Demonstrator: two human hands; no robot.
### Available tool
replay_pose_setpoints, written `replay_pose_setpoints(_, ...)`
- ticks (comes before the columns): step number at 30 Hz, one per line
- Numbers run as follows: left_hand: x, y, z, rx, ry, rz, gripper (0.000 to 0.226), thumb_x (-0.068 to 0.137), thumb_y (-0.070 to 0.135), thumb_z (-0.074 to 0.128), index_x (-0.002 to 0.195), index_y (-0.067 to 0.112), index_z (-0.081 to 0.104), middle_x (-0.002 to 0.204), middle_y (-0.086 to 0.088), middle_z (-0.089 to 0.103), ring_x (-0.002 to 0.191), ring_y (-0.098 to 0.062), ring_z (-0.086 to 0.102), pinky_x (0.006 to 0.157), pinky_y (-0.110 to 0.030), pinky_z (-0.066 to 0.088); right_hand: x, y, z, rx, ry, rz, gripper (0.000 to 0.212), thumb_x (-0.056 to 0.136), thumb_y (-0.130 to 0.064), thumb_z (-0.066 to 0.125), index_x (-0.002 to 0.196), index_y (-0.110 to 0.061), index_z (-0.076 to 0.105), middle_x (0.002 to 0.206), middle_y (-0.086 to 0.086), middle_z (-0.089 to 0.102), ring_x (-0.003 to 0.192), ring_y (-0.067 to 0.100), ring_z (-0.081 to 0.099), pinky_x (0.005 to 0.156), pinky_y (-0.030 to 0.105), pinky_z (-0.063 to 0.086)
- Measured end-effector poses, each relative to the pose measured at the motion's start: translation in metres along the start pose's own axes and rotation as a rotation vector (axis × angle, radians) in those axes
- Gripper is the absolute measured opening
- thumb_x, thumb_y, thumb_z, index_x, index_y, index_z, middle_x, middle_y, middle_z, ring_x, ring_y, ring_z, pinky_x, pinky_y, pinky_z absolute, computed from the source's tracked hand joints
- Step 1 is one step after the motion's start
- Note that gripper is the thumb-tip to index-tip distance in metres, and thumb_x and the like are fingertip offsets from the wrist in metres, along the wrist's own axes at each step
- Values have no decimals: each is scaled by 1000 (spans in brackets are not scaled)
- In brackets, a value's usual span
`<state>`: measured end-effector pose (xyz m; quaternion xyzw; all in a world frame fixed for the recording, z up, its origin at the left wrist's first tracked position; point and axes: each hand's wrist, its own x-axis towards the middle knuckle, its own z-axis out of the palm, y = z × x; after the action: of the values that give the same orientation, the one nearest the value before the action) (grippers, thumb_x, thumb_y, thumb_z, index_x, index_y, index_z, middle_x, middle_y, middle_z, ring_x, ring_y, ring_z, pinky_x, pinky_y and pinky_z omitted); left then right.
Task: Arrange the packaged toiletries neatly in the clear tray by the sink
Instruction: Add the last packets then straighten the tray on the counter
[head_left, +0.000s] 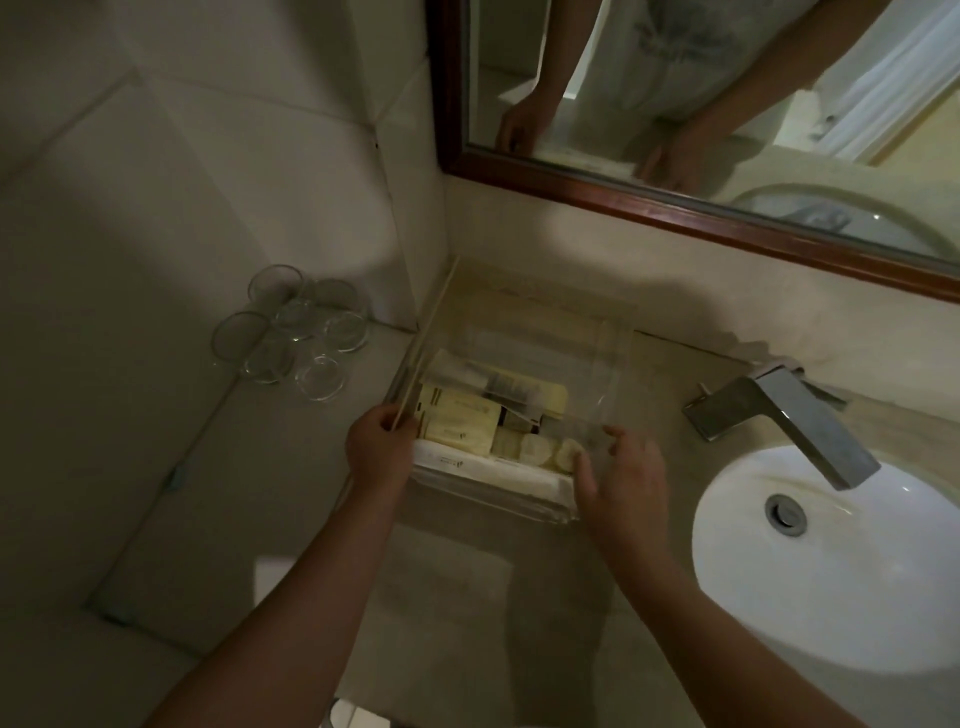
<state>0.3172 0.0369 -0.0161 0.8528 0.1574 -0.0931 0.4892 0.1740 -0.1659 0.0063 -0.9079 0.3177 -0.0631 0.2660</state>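
Vanity counter (665, 374) holds the clear tray (597, 353), likely stiff and slick; left hand (382, 449) pinches its side wall, right hand (621, 480) touches open-fingered.

The tray (615, 358) has a wall (519, 228) right behind it at 12 o'clock. Glasses (291, 332) stand at 10 o'clock and a tap (789, 421) at 3 o'clock, both apart from it. The left hand (379, 452) and right hand (618, 483) block its near corners. Open counter (467, 571) lies at 6 o'clock, between the arms.
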Motion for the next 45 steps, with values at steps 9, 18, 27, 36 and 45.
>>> replay_pose_setpoints(9, 1, 1, 0, 50, 2, 5, 20, 75, 8, 65, 95, 9, 72, 87, -10, 71, 80, -25, 64, 79, -36, 53, 2, -52, 31, -227, -386, -340, 65, 94, -57, 31, 151, -27, 21, 157, -4, 29, 142, 25, 23, 115, 45, 26)
replay_pose_setpoints(18, 0, 1, 2, 17, 3, -11, 19, 77, 10, 64, 94, 11, 73, 86, -8, 72, 81, -24, 66, 79, -40, 55, 12, -64, 38, -232, -364, -239, 66, 95, -55, 33, 150, -21, 23, 156, 2, 30, 141, 29, 22, 112, 46, 24)
replay_pose_setpoints(27, 3, 2, 0, 31, 28, 13, 28, 83, 8, 58, 109, 7, 70, 106, -11, 71, 99, -25, 65, 85, -27, 47, -7, -18, 10, -43, -141, -234, 56, 88, -49, 51, 139, -26, 42, 147, -2, 42, 134, 16, 37, 111, 42, 36)
replay_pose_setpoints(36, 14, 7, 2, 105, -8, 16, 27, 80, 13, 59, 103, 6, 71, 101, -13, 72, 97, -29, 66, 86, -39, 53, -30, 16, 12, 91, -279, 20, 97, 78, -40, 75, 151, -29, 12, 158, 5, 24, 142, 21, 27, 112, 37, 28)
replay_pose_setpoints(45, 24, 21, 9, 48, -13, -4, 24, 80, 12, 60, 101, 8, 73, 94, -10, 72, 88, -24, 65, 79, -33, 52, -4, 11, 12, 322, -258, 115, 111, 71, -33, 83, 151, -35, 6, 149, 6, 40, 133, 22, 45, 107, 40, 42)
